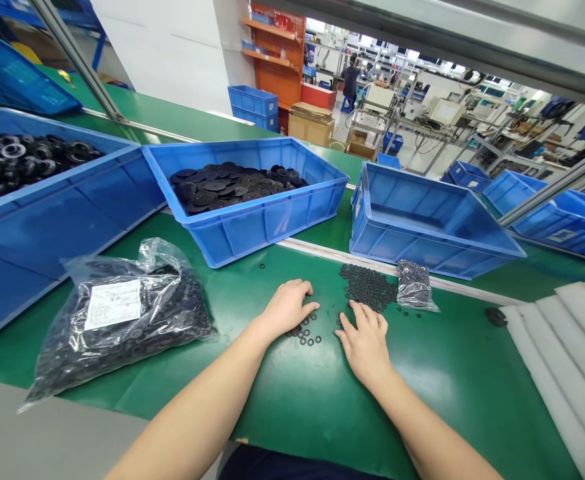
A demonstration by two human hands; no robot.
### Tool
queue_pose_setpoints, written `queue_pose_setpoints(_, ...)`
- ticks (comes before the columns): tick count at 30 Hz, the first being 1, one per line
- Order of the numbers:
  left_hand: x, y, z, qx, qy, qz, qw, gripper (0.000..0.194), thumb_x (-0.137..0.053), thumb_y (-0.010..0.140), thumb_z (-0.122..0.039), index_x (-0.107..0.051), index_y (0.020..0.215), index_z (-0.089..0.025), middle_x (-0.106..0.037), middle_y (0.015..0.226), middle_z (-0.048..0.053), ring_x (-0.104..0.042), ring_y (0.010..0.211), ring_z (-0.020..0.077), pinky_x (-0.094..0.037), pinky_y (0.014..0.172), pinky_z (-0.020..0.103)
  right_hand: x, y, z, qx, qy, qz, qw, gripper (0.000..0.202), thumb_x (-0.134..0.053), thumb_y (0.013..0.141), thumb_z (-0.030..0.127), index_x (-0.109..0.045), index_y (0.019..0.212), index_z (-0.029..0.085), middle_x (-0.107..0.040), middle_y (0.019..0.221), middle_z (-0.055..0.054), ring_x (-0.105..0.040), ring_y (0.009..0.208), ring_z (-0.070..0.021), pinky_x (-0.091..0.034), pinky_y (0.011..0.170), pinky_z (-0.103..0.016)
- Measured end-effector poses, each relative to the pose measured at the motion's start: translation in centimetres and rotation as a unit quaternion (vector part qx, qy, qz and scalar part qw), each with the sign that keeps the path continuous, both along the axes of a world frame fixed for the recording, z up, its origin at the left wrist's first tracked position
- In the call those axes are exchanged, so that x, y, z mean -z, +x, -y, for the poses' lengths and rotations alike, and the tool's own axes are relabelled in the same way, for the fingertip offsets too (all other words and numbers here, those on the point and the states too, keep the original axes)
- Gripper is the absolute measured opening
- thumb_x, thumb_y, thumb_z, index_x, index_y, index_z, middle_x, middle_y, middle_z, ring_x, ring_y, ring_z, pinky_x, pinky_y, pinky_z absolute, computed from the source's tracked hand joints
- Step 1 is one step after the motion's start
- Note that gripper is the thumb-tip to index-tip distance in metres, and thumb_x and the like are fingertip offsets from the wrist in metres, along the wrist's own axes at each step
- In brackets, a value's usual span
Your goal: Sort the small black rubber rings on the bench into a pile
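My left hand (288,308) rests on the green table (292,407), its fingers bent and thumb apart, beside several small black rings (311,341) that lie partly under it. To the right, my right hand (365,339) has its fingers spread, with fingertips at the near edge of a pile of small black rings (367,287). A few rings show by its index finger and thumb. Neither hand visibly holds anything. Just right of the pile lies a small clear bag (415,287) of dark parts. A large clear bag (122,320) of black rings, with a white label, sits at the left.
Behind the hands stand a blue bin (272,217) of black discs and another blue bin (432,243). A larger bin (47,247) of black rings is at far left. White foam sheets (567,360) lie at right. A metal post (557,183) rises at right.
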State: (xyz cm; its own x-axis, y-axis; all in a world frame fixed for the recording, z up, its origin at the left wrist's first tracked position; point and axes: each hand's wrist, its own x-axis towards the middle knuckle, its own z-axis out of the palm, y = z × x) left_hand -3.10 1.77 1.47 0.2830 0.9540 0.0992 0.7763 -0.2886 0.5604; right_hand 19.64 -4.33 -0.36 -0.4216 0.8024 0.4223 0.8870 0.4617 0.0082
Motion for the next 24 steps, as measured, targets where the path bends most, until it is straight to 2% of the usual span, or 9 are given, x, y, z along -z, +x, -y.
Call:
queue_pose_setpoints(3, 0.1, -0.1, -0.1, 0.003, 0.004, 0.009, 1.000, 0.019, -0.074, 0.083, -0.030, -0.062, 0.091, -0.018, -0.060, 0.082, 0.004, -0.058, 0.082, 0.0222, -0.043, 0.074, 0.033, 0.1, -0.6, -0.2, -0.006, 0.016, 0.017, 1.000, 0.023, -0.061, 0.095, 0.029, -0.074, 0.110, 0.018, -0.063, 0.133, -0.015, -0.049, 0.126, -0.0300, -0.032, 0.103, -0.047)
queue_pose_setpoints(5, 0.1, -0.4, -0.1, 0.011, -0.003, 0.023, 1.000, 0.026, -0.075, 0.082, -0.038, -0.063, 0.093, -0.018, -0.060, 0.082, 0.004, -0.058, 0.082, 0.0221, -0.044, 0.075, 0.033, 0.0, -0.9, -0.3, -0.004, 0.015, 0.009, 1.000, 0.020, -0.061, 0.094, 0.026, -0.074, 0.106, 0.017, -0.065, 0.131, -0.015, -0.049, 0.125, -0.0299, -0.032, 0.103, -0.048)
queue_pose_setpoints(7, 0.1, -0.8, 0.1, 0.022, -0.019, 0.031, 0.999, 0.044, -0.079, 0.075, -0.052, -0.065, 0.101, -0.019, -0.061, 0.089, 0.005, -0.059, 0.088, 0.0239, -0.045, 0.079, 0.034, -0.2, -0.6, -0.3, 0.002, 0.012, -0.023, 1.000, 0.018, -0.060, 0.095, 0.024, -0.075, 0.103, 0.019, -0.065, 0.130, -0.014, -0.050, 0.124, -0.0293, -0.034, 0.102, -0.048)
queue_pose_setpoints(9, -0.2, -1.0, 0.5, 0.031, -0.027, 0.017, 0.999, 0.069, -0.084, 0.062, -0.063, -0.064, 0.112, -0.019, -0.061, 0.101, 0.008, -0.058, 0.099, 0.0284, -0.045, 0.087, 0.039, -0.3, 0.5, -0.3, 0.017, 0.017, -0.073, 0.997, 0.019, -0.057, 0.096, 0.024, -0.074, 0.105, 0.019, -0.065, 0.129, -0.013, -0.052, 0.122, -0.0283, -0.036, 0.100, -0.047)
queue_pose_setpoints(12, -0.5, -0.7, 1.2, 0.045, -0.012, -0.028, 0.999, 0.093, -0.089, 0.048, -0.066, -0.061, 0.124, -0.020, -0.057, 0.110, 0.010, -0.053, 0.108, 0.0336, -0.042, 0.094, 0.045, -0.4, 4.0, -0.8, 0.060, 0.031, -0.147, 0.987, 0.023, -0.053, 0.097, 0.026, -0.072, 0.107, 0.019, -0.069, 0.118, -0.013, -0.057, 0.113, -0.0268, -0.042, 0.096, -0.046)
queue_pose_setpoints(16, -0.7, 0.5, 1.7, 0.050, -0.003, -0.065, 0.997, 0.093, -0.091, 0.049, -0.060, -0.060, 0.127, -0.019, -0.054, 0.112, 0.011, -0.051, 0.106, 0.0327, -0.041, 0.092, 0.045, -0.4, 9.4, -1.7, 0.114, -0.007, -0.240, 0.964, 0.024, -0.051, 0.096, 0.030, -0.072, 0.098, 0.017, -0.071, 0.095, -0.010, -0.064, 0.086, -0.0218, -0.051, 0.082, -0.038)
queue_pose_setpoints(18, -0.6, 1.0, 1.7, 0.045, -0.004, -0.074, 0.996, 0.091, -0.091, 0.051, -0.059, -0.060, 0.126, -0.018, -0.054, 0.113, 0.012, -0.050, 0.107, 0.0327, -0.041, 0.092, 0.044, -0.3, 11.0, -1.9, 0.127, -0.047, -0.265, 0.955, 0.023, -0.053, 0.093, 0.032, -0.072, 0.096, 0.017, -0.069, 0.085, -0.008, -0.063, 0.074, -0.0195, -0.053, 0.074, -0.035)
queue_pose_setpoints(21, -0.5, 1.6, 1.8, 0.037, 0.000, -0.075, 0.997, 0.090, -0.091, 0.052, -0.060, -0.059, 0.125, -0.018, -0.054, 0.115, 0.012, -0.050, 0.108, 0.0332, -0.040, 0.092, 0.044, 0.0, 11.1, -2.0, 0.112, -0.092, -0.278, 0.950, 0.023, -0.055, 0.092, 0.032, -0.072, 0.095, 0.017, -0.068, 0.081, -0.006, -0.061, 0.067, -0.0179, -0.054, 0.069, -0.033)
queue_pose_setpoints(24, -0.2, 2.4, 2.1, 0.038, 0.024, -0.060, 0.997, 0.090, -0.091, 0.053, -0.060, -0.058, 0.126, -0.018, -0.054, 0.116, 0.012, -0.050, 0.109, 0.0328, -0.040, 0.092, 0.044, 0.5, 9.8, -2.1, 0.077, -0.104, -0.274, 0.953, 0.023, -0.053, 0.093, 0.031, -0.072, 0.095, 0.018, -0.069, 0.085, -0.008, -0.063, 0.072, -0.0184, -0.054, 0.071, -0.033)
